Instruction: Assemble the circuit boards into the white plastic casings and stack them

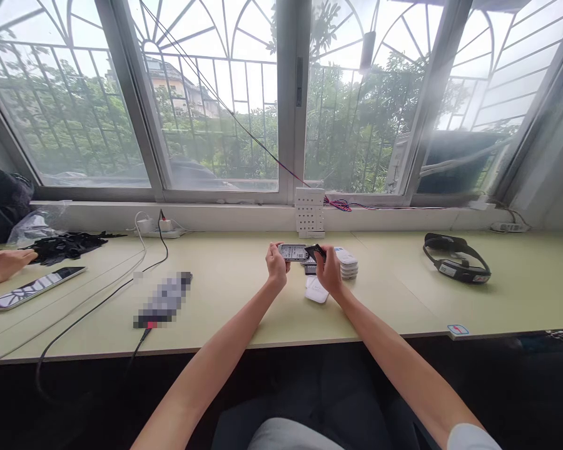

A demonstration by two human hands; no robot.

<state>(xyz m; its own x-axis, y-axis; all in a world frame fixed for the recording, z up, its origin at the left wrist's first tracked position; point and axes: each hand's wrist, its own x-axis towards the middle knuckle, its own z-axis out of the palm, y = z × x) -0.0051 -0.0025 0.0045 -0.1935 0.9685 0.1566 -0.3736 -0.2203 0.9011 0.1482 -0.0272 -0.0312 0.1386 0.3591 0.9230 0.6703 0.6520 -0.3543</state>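
Note:
My left hand point(278, 262) grips a grey rectangular device point(293, 252) with a printed label facing up, held above the table. Beside it, my right hand point(329, 267) pinches a thin black piece point(315, 251) at the device's right end; whether the two touch is hard to tell. Under my hands, a white rounded cover point(316, 290) lies on the table, with a dark labelled item point(310, 270) just behind it. A stack of several white rounded units point(349, 265) stands right of my right hand.
On the pale green table point(394, 312), a black headset point(460, 262) rests at right. A blurred device point(164, 303), cables and a phone point(35, 289) lie left. Another person's hand point(7, 265) is near black strips point(65, 247). A white perforated block point(309, 212) stands by the window.

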